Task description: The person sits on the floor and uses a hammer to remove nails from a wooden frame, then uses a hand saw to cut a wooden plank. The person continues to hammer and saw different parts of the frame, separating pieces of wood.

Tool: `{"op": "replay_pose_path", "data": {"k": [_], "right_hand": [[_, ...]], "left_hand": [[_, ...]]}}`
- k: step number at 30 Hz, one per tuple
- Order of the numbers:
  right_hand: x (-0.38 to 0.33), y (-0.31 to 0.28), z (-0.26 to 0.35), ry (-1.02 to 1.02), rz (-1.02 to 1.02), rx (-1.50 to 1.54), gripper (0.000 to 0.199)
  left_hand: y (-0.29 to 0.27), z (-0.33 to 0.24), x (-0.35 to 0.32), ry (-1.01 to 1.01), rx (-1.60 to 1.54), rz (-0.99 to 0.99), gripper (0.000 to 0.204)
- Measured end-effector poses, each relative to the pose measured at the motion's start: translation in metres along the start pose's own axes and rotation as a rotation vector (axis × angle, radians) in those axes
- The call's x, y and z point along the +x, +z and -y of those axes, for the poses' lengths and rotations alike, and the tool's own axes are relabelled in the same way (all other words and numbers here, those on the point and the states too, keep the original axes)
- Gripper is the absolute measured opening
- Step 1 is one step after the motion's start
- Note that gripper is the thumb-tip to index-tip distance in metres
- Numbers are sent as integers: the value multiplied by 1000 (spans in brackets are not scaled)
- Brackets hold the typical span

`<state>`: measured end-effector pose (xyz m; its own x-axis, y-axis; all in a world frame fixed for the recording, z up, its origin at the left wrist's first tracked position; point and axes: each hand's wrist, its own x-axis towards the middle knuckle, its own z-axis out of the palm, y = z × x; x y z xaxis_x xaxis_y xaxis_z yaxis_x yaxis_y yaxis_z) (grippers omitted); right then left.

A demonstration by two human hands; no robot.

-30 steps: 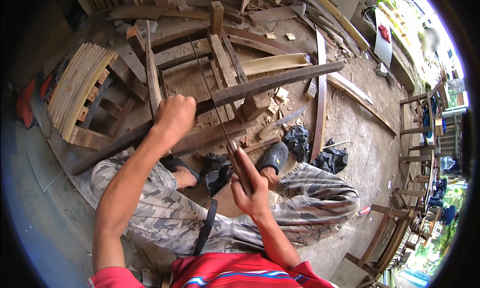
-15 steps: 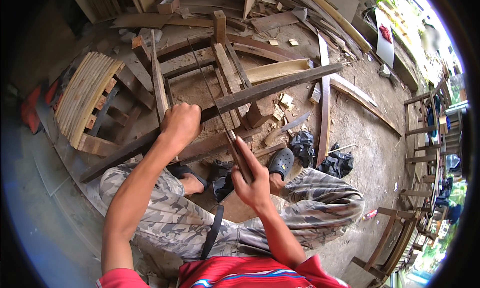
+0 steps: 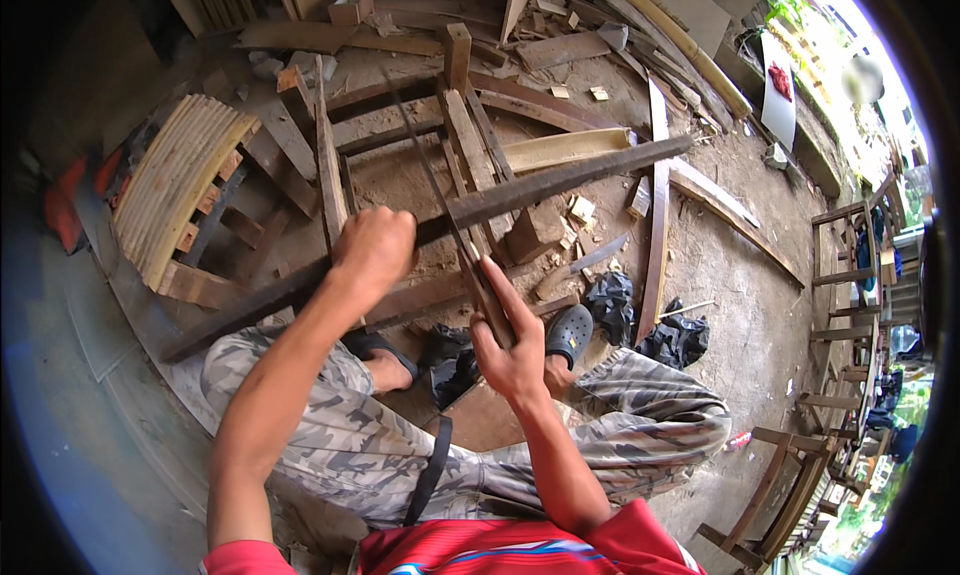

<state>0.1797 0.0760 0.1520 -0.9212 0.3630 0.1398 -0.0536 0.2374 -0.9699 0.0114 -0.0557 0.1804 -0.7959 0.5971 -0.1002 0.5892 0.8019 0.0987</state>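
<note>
A long dark wooden beam [image 3: 590,176] lies slantwise across the picture, from beside my left knee up to the far right. My left hand [image 3: 373,247] is closed round it left of the middle. In my right hand [image 3: 512,350] is the wooden handle of a handsaw [image 3: 429,165], the index finger stretched along it. The saw's long thin blade crosses the beam just right of my left hand and points away from me. Whether its teeth have cut into the wood is too small to tell. Under the beam stands a wooden frame [image 3: 462,135] with upright posts.
A curved slatted wooden piece [image 3: 175,190] is at the left. Right of the saw lie a machete-like blade [image 3: 600,251], wood offcuts [image 3: 580,210] and black plastic bags [image 3: 610,303]. Long planks [image 3: 655,210] lie on the dirt floor. Wooden chair frames [image 3: 770,490] stand at the right.
The saw and my right hand have moved slightly forward, away from me, across the beam. My left hand keeps its hold. The whole view has shifted a little.
</note>
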Motion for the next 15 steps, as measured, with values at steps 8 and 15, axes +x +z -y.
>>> {"op": "replay_pose_path", "data": {"k": [8,15], "right_hand": [[-126,-65,-16,-22,37,-41,77],[-121,-57,29,-19,-38,-32,71]], "left_hand": [[7,-26,3,-41,20,-9,23],[3,-26,2,-31,57,-47,31]]}}
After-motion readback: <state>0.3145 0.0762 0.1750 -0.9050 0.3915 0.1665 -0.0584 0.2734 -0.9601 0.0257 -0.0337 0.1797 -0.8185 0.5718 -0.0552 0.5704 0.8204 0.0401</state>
